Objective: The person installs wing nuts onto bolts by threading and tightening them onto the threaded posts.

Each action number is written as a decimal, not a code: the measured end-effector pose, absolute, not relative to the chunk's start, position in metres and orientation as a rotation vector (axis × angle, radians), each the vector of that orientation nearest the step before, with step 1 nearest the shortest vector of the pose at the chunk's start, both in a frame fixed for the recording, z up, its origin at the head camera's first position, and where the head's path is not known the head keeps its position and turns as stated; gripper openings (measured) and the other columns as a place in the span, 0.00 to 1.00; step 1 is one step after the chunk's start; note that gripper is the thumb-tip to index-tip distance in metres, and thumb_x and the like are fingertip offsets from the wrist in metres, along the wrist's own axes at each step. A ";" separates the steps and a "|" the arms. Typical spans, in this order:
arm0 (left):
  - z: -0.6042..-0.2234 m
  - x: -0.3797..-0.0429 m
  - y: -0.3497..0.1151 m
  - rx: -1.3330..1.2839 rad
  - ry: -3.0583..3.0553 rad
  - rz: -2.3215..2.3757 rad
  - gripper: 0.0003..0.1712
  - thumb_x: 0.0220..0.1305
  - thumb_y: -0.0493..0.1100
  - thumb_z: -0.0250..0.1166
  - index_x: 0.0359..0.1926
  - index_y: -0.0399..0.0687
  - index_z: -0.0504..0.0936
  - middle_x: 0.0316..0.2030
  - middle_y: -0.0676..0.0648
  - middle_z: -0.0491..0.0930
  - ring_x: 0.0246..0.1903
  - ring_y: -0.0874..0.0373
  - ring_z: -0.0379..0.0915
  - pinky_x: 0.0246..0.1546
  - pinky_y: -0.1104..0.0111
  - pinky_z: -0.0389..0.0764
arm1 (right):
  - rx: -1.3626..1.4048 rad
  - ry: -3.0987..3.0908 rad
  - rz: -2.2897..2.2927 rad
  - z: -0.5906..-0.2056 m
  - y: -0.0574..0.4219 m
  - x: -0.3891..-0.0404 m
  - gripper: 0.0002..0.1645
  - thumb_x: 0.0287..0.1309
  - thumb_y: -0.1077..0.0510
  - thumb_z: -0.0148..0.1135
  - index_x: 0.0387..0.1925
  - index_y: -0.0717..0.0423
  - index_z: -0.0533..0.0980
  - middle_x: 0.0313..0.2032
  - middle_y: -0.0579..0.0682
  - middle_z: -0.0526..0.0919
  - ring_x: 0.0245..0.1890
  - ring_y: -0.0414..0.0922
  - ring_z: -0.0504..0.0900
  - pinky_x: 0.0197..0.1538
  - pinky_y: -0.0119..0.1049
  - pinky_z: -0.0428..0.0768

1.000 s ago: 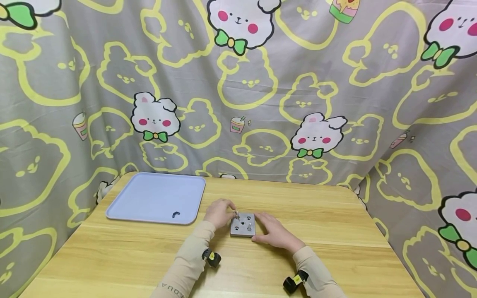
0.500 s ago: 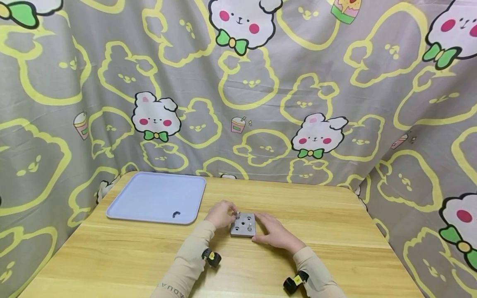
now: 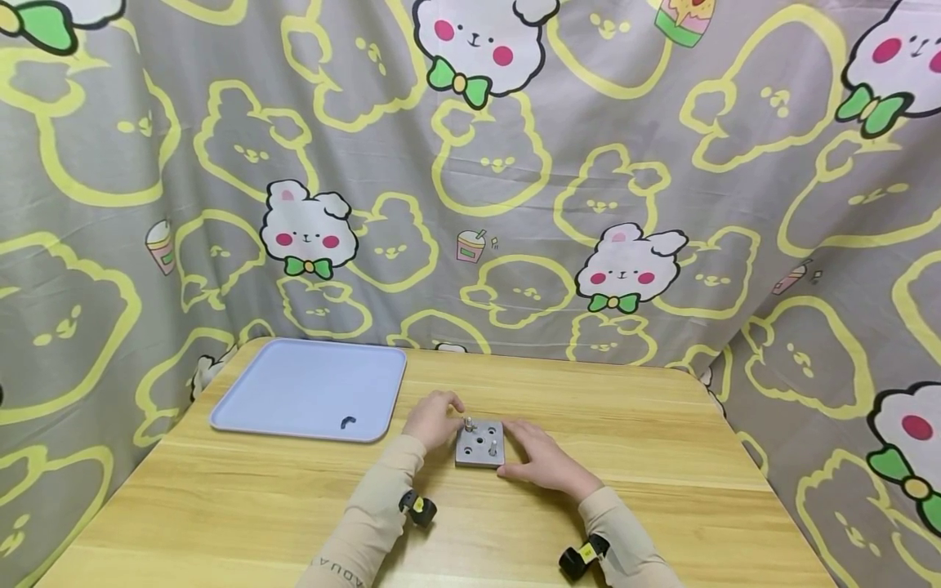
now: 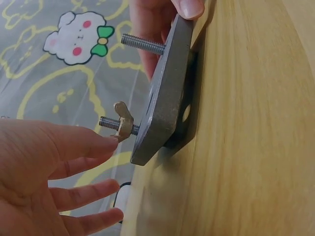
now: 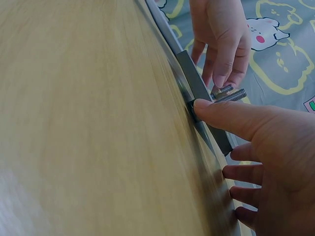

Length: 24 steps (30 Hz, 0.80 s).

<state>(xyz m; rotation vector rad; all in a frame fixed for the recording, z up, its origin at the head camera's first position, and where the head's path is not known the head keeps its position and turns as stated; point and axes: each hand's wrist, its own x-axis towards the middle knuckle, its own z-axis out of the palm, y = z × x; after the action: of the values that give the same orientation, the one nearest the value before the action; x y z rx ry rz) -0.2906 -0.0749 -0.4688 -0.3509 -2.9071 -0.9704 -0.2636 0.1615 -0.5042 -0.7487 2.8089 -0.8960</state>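
Note:
A square grey metal plate (image 3: 479, 457) with several holes lies on the wooden table, raised on something dark beneath it in the left wrist view. Two threaded bolts stand up from it. On the far-left bolt sits a brassy wing nut (image 4: 124, 123), part-way down the thread. My left hand (image 3: 432, 420) has its thumb and index finger at this nut's lower wing, pinching it, while the other fingers spread away. The second bolt (image 4: 142, 44) carries no nut. My right hand (image 3: 546, 462) holds the plate at its right side, thumb on the near corner and fingers along the edge.
A pale blue tray (image 3: 309, 384) lies at the table's back left. One small dark curved piece (image 3: 348, 423) rests in it near the front right. A patterned curtain (image 3: 515, 318) hangs close behind the table (image 3: 588, 392).
The left fingers shift around the wing nut, curling over it half a second ago and now drawn slightly back left. The right hand and the plate stay in place.

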 end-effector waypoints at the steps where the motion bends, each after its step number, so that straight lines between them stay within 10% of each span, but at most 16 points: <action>1: -0.468 -0.290 -0.075 -0.344 -2.907 -0.981 0.08 0.54 0.41 0.70 0.37 0.49 0.83 0.48 0.39 0.82 0.49 0.43 0.78 0.51 0.49 0.78 | -0.748 2.807 -0.900 -0.504 0.162 -0.263 0.52 0.52 0.40 0.68 0.71 0.59 0.60 0.69 0.67 0.63 0.71 0.66 0.59 0.71 0.66 0.58; 24: -0.469 -0.289 -0.070 -0.439 -2.928 -1.017 0.08 0.50 0.34 0.71 0.34 0.47 0.84 0.43 0.41 0.82 0.47 0.47 0.77 0.54 0.51 0.78 | -0.752 2.810 -0.897 -0.504 0.161 -0.264 0.52 0.52 0.41 0.69 0.71 0.61 0.60 0.69 0.67 0.63 0.71 0.66 0.59 0.70 0.66 0.58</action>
<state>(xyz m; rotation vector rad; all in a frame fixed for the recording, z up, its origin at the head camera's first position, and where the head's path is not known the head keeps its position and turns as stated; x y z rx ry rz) -0.2894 -0.0700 -0.4690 -0.4387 -2.9276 -1.0166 -0.2636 0.1612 -0.5040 -0.7516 2.8098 -0.8967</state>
